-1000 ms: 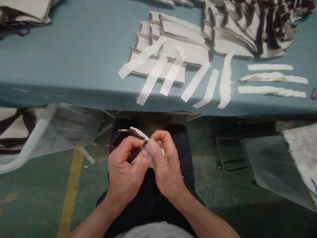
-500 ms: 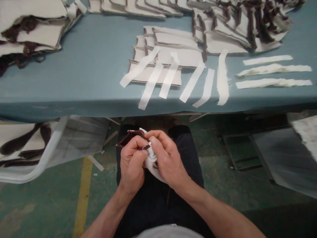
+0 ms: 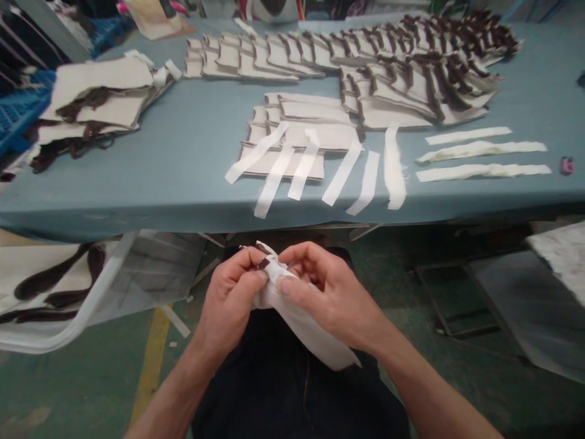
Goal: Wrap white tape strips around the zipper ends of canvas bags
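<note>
White cloth piece point(image 3: 315, 338) with dark brown edging point(image 3: 263, 264), in the head view held between both bare hands, over a dark-clothed lap point(image 3: 269, 378) and just in front of the table edge. Bunched at its upper end, among the fingers; hanging loose at its lower end, slanting down below the right hand. Left hand point(image 3: 231, 299) pinching the bunched end by the brown edging, thumb and forefinger closed on it. Right hand point(image 3: 338, 292) gripping the same cloth, thumb pressed on top, forefinger arched above; other fingers curled and partly hidden, so cannot tell their exact hold. Beyond the hands, a blue-green table point(image 3: 183, 164). Near its front edge, six white strips point(image 3: 274, 183), some lying across a stack of pale panels point(image 3: 315, 107). To their right, three cream strips point(image 3: 484, 149) lying apart, then a small pink object point(image 3: 567, 165). Farther back, overlapping rows of brown-edged panels point(image 3: 281, 55). At the table's left, a heap of pale and brown pieces point(image 3: 103, 79). Below it, a translucent bin point(image 3: 103, 283) holding similar pieces.
</note>
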A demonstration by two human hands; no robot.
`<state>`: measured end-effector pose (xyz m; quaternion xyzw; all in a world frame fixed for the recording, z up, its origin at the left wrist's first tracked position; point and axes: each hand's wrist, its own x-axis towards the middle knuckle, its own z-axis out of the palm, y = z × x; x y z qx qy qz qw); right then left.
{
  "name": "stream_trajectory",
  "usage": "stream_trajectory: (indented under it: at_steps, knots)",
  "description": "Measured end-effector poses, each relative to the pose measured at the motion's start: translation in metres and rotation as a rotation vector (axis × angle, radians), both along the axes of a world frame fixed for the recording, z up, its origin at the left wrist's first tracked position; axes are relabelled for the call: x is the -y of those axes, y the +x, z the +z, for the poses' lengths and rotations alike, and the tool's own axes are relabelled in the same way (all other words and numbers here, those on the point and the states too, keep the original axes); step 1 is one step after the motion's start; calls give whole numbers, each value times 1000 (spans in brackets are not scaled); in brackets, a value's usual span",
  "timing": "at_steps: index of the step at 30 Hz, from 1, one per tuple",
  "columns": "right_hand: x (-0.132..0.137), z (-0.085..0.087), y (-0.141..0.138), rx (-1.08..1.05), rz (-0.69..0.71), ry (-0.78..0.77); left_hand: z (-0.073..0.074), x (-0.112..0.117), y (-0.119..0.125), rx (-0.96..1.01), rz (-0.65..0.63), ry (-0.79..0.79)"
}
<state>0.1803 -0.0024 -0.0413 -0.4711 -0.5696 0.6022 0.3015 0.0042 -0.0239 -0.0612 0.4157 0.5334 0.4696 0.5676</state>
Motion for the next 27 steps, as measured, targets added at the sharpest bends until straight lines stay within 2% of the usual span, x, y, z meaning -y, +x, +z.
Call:
stream_trajectory:
  at_steps: [5, 8, 11, 14, 17, 20, 22, 24, 27]
  knots:
    - [6, 9, 16, 244, -2, 126, 13, -1, 6, -227, 59, 64]
    - [13, 15, 27, 309, 49, 91, 17, -3, 10, -298, 121, 54]
    - [25, 16, 35, 295, 126, -11, 18, -5, 11, -326, 132, 21]
    - [35, 7, 39, 167, 191, -224, 16, -10, 10, -313, 62, -8]
    - [39, -12, 42, -37, 185, -384, 15, -17, 9, -298, -13, -40]
    - [42, -32, 42, -187, 167, -434, 14, -21, 8, -287, -58, -70]
    - [47, -40, 43, -188, 154, -440, 14, -23, 8, -277, -71, -82]
    - [54, -44, 48, -158, 172, -441, 14, -23, 8, -274, -78, -84]
    - [61, -40, 67, -65, 272, -446, 15, -24, 5, -297, -93, -72]
